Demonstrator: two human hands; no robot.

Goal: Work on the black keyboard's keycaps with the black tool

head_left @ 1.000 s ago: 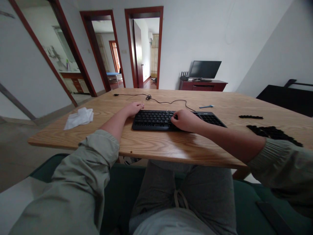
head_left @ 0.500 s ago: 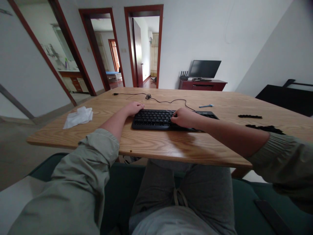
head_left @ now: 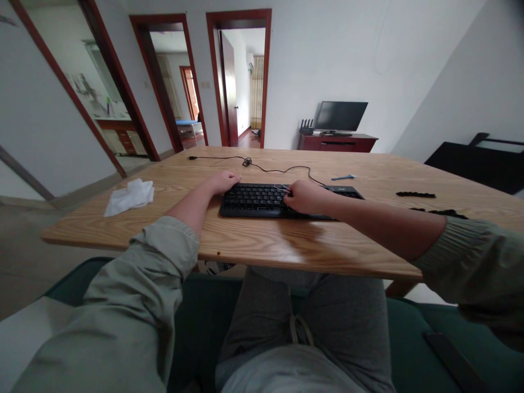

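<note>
A black keyboard [head_left: 250,197] lies flat on the wooden table in front of me, with some darker gaps along its lower rows. At its upper left corner, my left hand [head_left: 224,182] is closed on the edge. My right hand [head_left: 302,196] is over the right-middle part of the keys, closed around a thin wire tool, which looks like a wire keycap puller [head_left: 281,188]. Its wire loops stick out to the left above the keys; the grip is hidden in my fingers. My right hand and forearm cover part of the keyboard's right side.
The keyboard's black cable [head_left: 278,170] runs knotted behind it to a USB plug. A blue brush-like tool [head_left: 343,177] lies behind on the right. Small black pieces sit in rows [head_left: 416,194] at the right. Crumpled white tissue [head_left: 130,196] is at the left of the wooden table [head_left: 254,240].
The wire loops above the keys have shifted slightly left and turned in my right hand. My left hand stays at the keyboard's corner. The view has moved a little.
</note>
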